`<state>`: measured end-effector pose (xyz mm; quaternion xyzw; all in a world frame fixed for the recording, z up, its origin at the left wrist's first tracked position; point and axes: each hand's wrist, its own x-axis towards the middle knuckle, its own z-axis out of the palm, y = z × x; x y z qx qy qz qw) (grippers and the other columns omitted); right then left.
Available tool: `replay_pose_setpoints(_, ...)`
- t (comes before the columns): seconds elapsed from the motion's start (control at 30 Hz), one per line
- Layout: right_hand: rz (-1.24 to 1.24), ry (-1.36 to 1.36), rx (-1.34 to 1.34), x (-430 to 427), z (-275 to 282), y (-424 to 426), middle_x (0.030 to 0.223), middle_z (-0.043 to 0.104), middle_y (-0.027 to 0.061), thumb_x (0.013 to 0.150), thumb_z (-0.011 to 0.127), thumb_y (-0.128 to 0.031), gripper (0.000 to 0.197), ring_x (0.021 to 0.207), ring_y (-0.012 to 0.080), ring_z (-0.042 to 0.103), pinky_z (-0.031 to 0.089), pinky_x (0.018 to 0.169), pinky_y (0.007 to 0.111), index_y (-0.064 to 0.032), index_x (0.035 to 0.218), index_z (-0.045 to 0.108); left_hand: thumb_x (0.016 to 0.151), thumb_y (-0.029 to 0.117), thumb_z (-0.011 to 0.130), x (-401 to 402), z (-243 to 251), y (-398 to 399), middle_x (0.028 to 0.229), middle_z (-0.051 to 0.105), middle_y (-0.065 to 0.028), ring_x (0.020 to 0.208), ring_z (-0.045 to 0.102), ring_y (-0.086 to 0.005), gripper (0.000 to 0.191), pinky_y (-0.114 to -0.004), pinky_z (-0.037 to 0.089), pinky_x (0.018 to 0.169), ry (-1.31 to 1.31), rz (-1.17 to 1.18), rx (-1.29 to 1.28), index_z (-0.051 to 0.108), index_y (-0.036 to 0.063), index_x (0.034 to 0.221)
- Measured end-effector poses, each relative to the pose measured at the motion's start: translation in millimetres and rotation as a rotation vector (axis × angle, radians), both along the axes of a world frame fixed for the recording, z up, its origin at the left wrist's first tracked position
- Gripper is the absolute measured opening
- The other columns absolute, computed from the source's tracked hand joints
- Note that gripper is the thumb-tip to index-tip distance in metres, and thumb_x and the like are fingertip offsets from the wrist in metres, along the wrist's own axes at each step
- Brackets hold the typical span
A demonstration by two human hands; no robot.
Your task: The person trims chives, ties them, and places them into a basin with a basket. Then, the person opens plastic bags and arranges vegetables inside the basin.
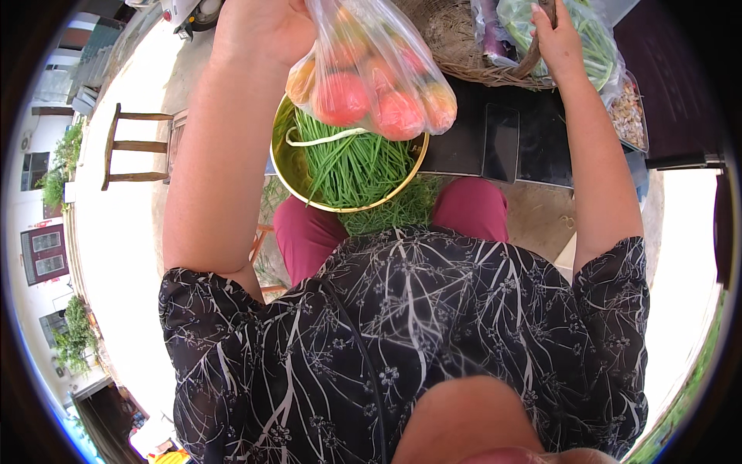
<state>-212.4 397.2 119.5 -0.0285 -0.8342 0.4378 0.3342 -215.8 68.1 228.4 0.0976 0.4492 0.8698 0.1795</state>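
Note:
My left hand (293, 32), partly cut off by the top edge, holds up a clear plastic bag (382, 75) of round red and yellow-orange produce that looks like tomatoes. Below the bag is a gold-coloured metal bowl (279, 165) with long, thin green leaves (359, 168) and a pale band or stalk (324, 140) across them. At the upper right, my right hand (559, 49) is closed around the branch-like handle (530, 58) of a wicker basket (452, 35). Inside the basket are a bagged purple vegetable (494, 35) and bagged green vegetables (597, 43).
A smartphone (501, 142) lies on the black table (464, 151). A clear container (629, 116) of small pale pieces stands at the right, near a dark panel (684, 87). Loose green leaves (391, 211) lie below the bowl. A wooden chair (139, 146) stands at left.

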Motion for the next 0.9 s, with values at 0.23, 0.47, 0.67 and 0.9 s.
replay_pose_setpoints(0.23, -0.182, 0.065, 0.191, 0, -7, -15, 0.097, 0.060, 0.0177, 0.081, 0.054, -0.011, 0.039, 0.091, 0.0260, 0.058, 0.044, 0.079, 0.034, -0.0028, 0.118, 0.047, 0.084, 0.008, 0.048, 76, -76, -54, 0.089, 0.056, -0.0082, 0.078, 0.055, -0.0170, 0.016, -0.030, 0.045, 0.068, -0.010, 0.312, -0.029, 0.051, 0.0007, 0.099)
replay_pose_setpoints(0.47, -0.190, -0.161, 0.296, -15, -40, 26, 0.113, 0.051, 0.0245, 0.071, 0.066, -0.032, 0.084, 0.105, 0.0355, 0.051, 0.040, 0.087, 0.038, 0.0042, 0.133, 0.023, 0.085, 0.007, 0.050, 115, -154, -81, 0.093, 0.058, -0.0045, 0.082, 0.056, -0.0136, 0.009, -0.027, 0.046, 0.074, -0.064, 0.385, -0.168, 0.051, 0.0051, 0.093)
replay_pose_setpoints(0.67, -0.270, -0.207, 0.217, -10, -44, 20, 0.125, 0.039, 0.0300, 0.066, 0.065, -0.034, 0.092, 0.118, 0.0405, 0.038, 0.034, 0.096, 0.041, 0.0082, 0.132, 0.019, 0.088, 0.010, 0.050, 130, -159, -90, 0.095, 0.058, -0.0029, 0.088, 0.055, -0.0131, 0.009, -0.029, 0.043, 0.081, -0.081, 0.262, -0.176, 0.051, 0.0075, 0.096)
replay_pose_setpoints(0.9, 0.267, 0.113, 0.170, 43, -28, -103, 0.111, 0.054, 0.0132, 0.077, 0.056, -0.011, 0.044, 0.097, 0.0249, 0.054, 0.044, 0.083, 0.033, -0.0006, 0.119, 0.048, 0.082, 0.003, 0.056, 139, -170, -84, 0.086, 0.058, -0.0017, 0.077, 0.053, -0.0080, 0.013, -0.023, 0.043, 0.072, 0.109, 0.366, -0.437, 0.056, 0.0044, 0.095)
